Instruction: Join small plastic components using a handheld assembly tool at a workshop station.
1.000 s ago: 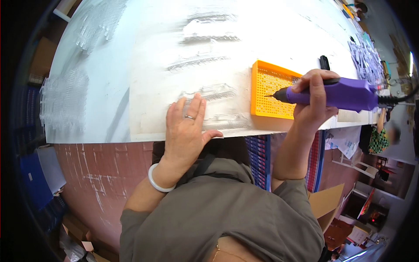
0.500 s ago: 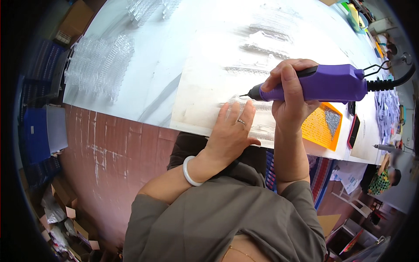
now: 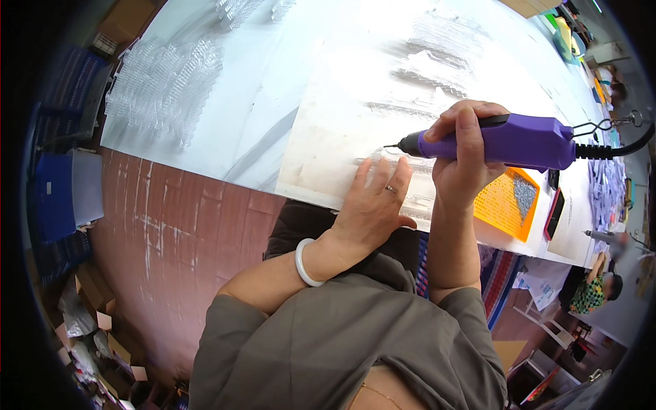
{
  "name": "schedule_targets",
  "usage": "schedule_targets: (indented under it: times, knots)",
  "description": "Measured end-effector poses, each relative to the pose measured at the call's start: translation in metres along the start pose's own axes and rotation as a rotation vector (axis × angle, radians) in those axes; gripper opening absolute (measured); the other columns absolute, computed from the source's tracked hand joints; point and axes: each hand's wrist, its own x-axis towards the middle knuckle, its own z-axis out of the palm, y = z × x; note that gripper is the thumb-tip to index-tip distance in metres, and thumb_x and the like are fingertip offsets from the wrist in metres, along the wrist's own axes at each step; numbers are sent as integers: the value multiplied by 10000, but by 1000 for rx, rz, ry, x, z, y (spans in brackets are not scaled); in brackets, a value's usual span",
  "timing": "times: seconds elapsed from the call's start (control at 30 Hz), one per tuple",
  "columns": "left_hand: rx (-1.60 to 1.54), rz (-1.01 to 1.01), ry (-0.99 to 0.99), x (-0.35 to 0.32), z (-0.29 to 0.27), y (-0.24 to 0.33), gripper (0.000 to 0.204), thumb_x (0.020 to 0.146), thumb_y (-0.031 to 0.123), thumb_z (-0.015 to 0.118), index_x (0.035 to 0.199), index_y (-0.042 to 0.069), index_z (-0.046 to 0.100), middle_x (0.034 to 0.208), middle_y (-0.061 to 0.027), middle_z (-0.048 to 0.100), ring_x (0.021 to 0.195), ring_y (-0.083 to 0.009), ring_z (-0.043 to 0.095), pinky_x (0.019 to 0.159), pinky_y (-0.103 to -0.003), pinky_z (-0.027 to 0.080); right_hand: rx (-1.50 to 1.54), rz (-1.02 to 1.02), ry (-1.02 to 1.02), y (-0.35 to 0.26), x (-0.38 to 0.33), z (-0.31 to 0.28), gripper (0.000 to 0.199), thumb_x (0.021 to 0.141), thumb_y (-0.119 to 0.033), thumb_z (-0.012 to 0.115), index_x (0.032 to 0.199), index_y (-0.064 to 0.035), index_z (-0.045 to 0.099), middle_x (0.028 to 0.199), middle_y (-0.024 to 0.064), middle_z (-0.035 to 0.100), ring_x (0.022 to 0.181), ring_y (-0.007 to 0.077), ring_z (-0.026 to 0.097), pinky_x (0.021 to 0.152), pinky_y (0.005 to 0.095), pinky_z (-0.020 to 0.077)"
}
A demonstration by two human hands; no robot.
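My right hand (image 3: 468, 160) grips a purple electric screwdriver (image 3: 536, 142), its black nose and thin bit pointing left. The bit's tip is just beyond the fingertips of my left hand (image 3: 371, 212); whether it touches anything there is too small to tell. That left hand lies flat, fingers stretched out, at the table's near edge. Under and beside its fingertips is a clear plastic strip (image 3: 422, 167), partly hidden and washed out by glare. Further in lie another clear strip (image 3: 400, 109) and more clear pieces (image 3: 437, 72).
A pile of clear toothed plastic strips (image 3: 164, 89) lies on the white table (image 3: 263, 116) at left. An orange basket (image 3: 495, 205) with small metal parts and a dark red-edged phone-like object (image 3: 555, 213) are at right. A cable (image 3: 625, 148) trails from the screwdriver. Another person (image 3: 594, 294) works far right.
The whole view has shifted slightly, with table and hands moving right in the picture. My hands and the screwdriver keep nearly the same places relative to the table.
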Motion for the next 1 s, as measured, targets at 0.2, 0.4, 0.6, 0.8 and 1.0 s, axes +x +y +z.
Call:
schedule_targets:
  times: [0.2, 0.4, 0.6, 0.8, 1.0]
  knots:
    - [6, 0, -4, -1, 0, 1, 905, 659, 549, 699, 1302, -43, 463, 1373, -137, 419, 1194, -347, 415, 1001, -482, 375, 20, 8, 13, -1, -2, 1, 108, 853, 57, 608, 919, 13, 535, 743, 122, 625, 537, 179, 633, 518, 270, 547]
    - [39, -2, -20, 0, -2, 2, 844, 693, 560, 669, 1269, -35, 507, 1379, -138, 416, 1197, -339, 416, 1006, -475, 371, -108, 58, -59, 1, 2, 5, 78, 853, 37, 633, 904, 21, 576, 737, 112, 641, 560, 170, 654, 510, 260, 545]
    - [39, -11, -36, 1, -3, 1, 834, 689, 567, 672, 1252, -29, 519, 1353, -128, 446, 1189, -326, 421, 1007, -468, 364, -175, 72, -135, 5, 12, 21, 65, 839, 52, 608, 876, 15, 569, 681, 103, 617, 483, 149, 594, 476, 250, 506]
    - [-16, 18, 12, 2, -2, -4, 802, 686, 560, 687, 1206, -30, 527, 1291, -130, 479, 1176, -327, 427, 978, -473, 367, -199, 128, -215, 7, 13, 16, 88, 831, 44, 623, 879, 7, 559, 643, 88, 598, 462, 142, 580, 455, 238, 485]
    - [-70, 0, 21, 8, -5, -4, 741, 661, 549, 716, 1129, -10, 584, 1149, -97, 540, 1157, -302, 433, 933, -456, 373, -149, 193, -310, 4, 12, 24, 162, 795, 75, 633, 917, -12, 572, 728, 97, 623, 572, 168, 641, 511, 252, 528]
